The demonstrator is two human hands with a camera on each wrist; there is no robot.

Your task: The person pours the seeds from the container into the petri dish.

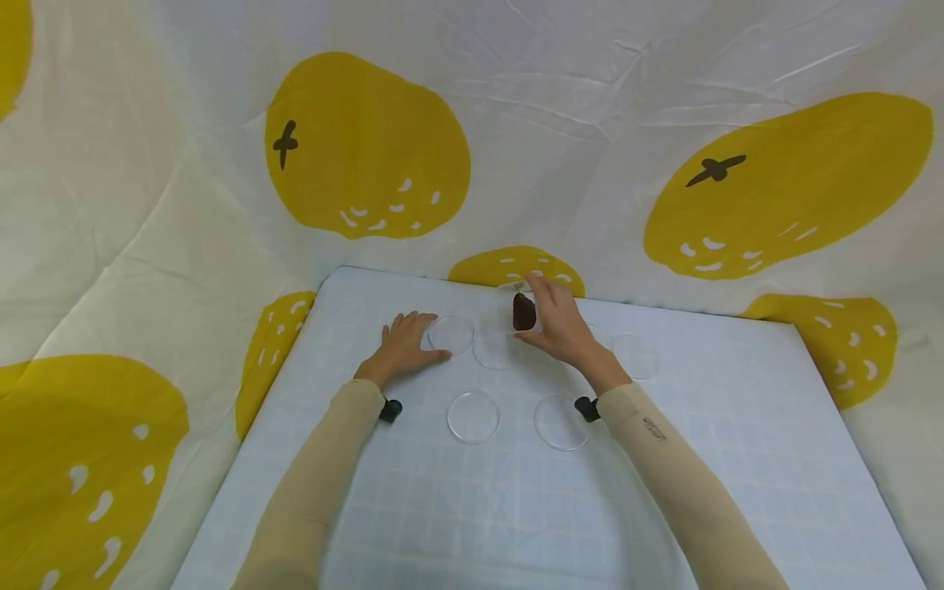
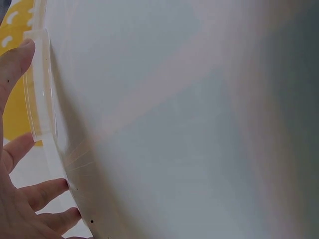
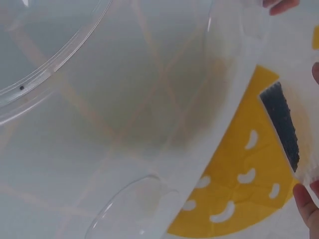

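My left hand [image 1: 401, 344] spreads around a clear round shallow dish [image 1: 451, 335] on the table. In the left wrist view the thumb and a finger grip opposite edges of this dish [image 2: 41, 87]. Farther right, my right hand [image 1: 556, 324] holds a clear container with a dark brown patch [image 1: 524, 313] between thumb and fingers. The right wrist view shows the dark patch [image 3: 281, 127] with the thumb at its lower end; most of that hand is cut off by the frame. Another clear dish [image 1: 492, 346] lies between the hands, close under the held container.
Nearer the front stand two more clear dishes, one left [image 1: 473, 417] and one right [image 1: 562, 422]. A further clear dish [image 1: 636, 356] lies to the right of the right wrist. A pale checked cloth [image 1: 472, 524] covers the table, with a fruit-patterned curtain [image 1: 538, 180] behind.
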